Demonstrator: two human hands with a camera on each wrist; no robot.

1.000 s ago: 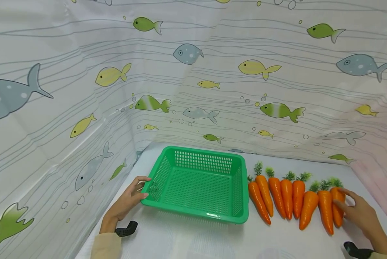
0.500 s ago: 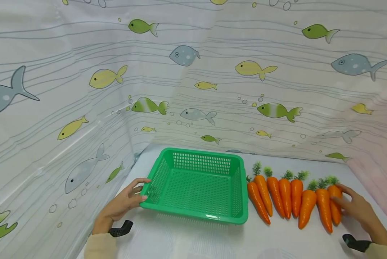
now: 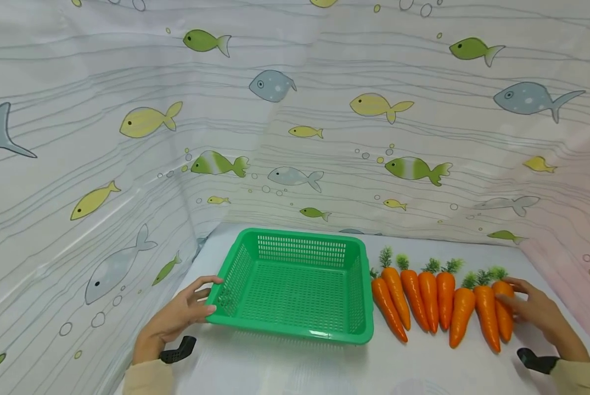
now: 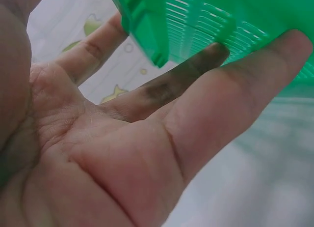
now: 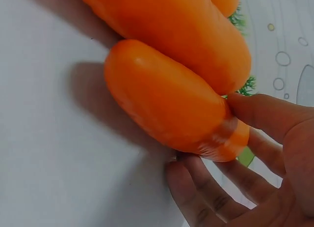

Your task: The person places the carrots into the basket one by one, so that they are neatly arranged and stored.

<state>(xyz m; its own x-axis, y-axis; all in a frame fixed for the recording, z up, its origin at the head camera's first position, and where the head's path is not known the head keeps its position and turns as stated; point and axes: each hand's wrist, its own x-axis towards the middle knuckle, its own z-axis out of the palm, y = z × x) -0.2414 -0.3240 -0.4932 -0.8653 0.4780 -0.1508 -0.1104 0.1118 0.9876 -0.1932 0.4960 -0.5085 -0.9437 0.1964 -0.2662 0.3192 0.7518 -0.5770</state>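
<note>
A shallow green plastic basket (image 3: 299, 291) with slotted walls stands at the middle of the table. My left hand (image 3: 178, 312) is at its left side, thumb and fingers spread and touching near the rim. The left wrist view shows these fingers (image 4: 230, 104) stretched out against the slotted wall. To the right of the basket several glossy orange carrots with green leafy tops lie in a row. My right hand (image 3: 537, 310) holds the rightmost carrot (image 5: 167, 104) near its leafy end, thumb on one side and fingers on the other. That carrot lies against its neighbour (image 5: 196, 40).
The leftmost carrot (image 3: 389, 310) lies right beside the basket's right wall. White tabletop (image 3: 275, 367) stretches in front of the basket. A white sheet printed with fish (image 3: 304, 109) rises behind and along the left side.
The whole head view has shifted slightly, so things appear a little further left. Both hands keep their places at the basket and the rightmost carrot.
</note>
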